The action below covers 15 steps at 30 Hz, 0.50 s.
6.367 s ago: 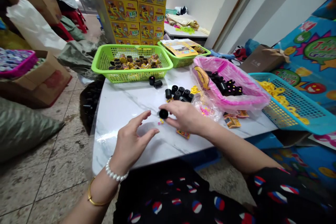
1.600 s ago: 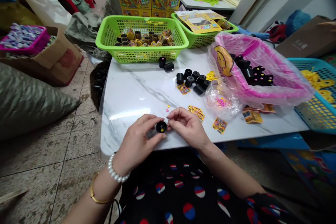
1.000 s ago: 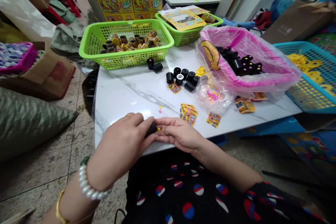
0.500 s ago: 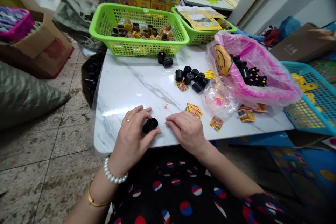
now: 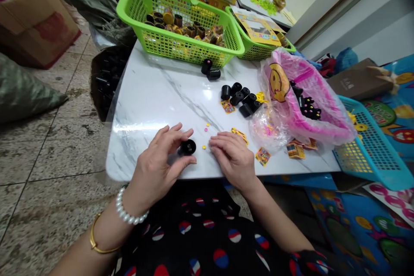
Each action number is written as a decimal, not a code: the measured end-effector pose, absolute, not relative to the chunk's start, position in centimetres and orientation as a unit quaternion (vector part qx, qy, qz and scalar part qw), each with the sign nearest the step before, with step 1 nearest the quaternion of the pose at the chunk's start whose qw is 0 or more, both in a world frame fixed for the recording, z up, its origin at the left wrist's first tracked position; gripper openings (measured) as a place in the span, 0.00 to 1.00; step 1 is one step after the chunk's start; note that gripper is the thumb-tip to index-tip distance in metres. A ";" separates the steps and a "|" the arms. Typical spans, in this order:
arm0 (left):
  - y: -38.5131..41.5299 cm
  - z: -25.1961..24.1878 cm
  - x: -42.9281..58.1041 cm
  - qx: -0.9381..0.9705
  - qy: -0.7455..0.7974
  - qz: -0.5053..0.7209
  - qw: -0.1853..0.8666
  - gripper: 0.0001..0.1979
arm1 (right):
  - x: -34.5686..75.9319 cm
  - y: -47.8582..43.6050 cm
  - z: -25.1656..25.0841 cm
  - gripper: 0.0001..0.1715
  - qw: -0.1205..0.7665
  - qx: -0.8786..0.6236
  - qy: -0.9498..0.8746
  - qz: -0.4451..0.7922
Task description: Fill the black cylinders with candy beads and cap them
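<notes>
A small black plastic cup [image 5: 188,147] is on the marbled table near its front edge, its round end tilted toward me. My left hand [image 5: 161,153] curves loosely around it, with thumb and fingers spread apart. To the right, my right hand [image 5: 233,157] has its fingers curled together, and whatever its fingertips may hold is hidden. A tiny yellow bead [image 5: 204,147] lies just left of those fingertips. Beyond it are a pink bead [image 5: 206,130] and another yellow bead [image 5: 208,124]. A stack of printed cards [image 5: 239,136] is partly behind my right hand.
Several black cups [image 5: 244,97] stand beyond my right hand, near a clear bag of beads [image 5: 270,127]. A pink plastic-lined basket [image 5: 336,127] and a blue basket [image 5: 365,159] are at the right. At the back stands a green basket [image 5: 190,54] of wrapped cups.
A yellow bead now shows on the table between my hands. My left thumb and fingers have loosened around the black cup. The whole view has turned slightly.
</notes>
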<state>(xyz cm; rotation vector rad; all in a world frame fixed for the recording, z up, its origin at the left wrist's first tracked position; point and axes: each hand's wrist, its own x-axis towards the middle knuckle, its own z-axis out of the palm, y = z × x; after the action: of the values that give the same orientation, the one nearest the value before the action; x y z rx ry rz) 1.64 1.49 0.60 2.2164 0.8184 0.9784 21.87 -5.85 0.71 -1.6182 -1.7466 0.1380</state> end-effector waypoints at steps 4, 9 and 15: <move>1.6 0.2 1.8 0.857 0.307 0.334 0.244 0.23 | 21.6 -6.4 1.1 0.07 0.359 -0.650 -0.669 0.033; 1.6 0.6 1.7 0.842 0.339 0.345 0.240 0.24 | 20.8 -5.6 1.1 0.05 0.305 -0.659 -0.687 0.036; 1.6 0.9 1.5 0.851 0.326 0.348 0.220 0.14 | 20.5 -5.0 0.9 0.07 0.277 -0.652 -0.706 0.018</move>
<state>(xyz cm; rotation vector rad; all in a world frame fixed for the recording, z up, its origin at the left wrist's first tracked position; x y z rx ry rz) 1.53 1.61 0.85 2.3549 0.9006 0.9624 20.51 -4.99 0.89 -1.7504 -1.8956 0.0477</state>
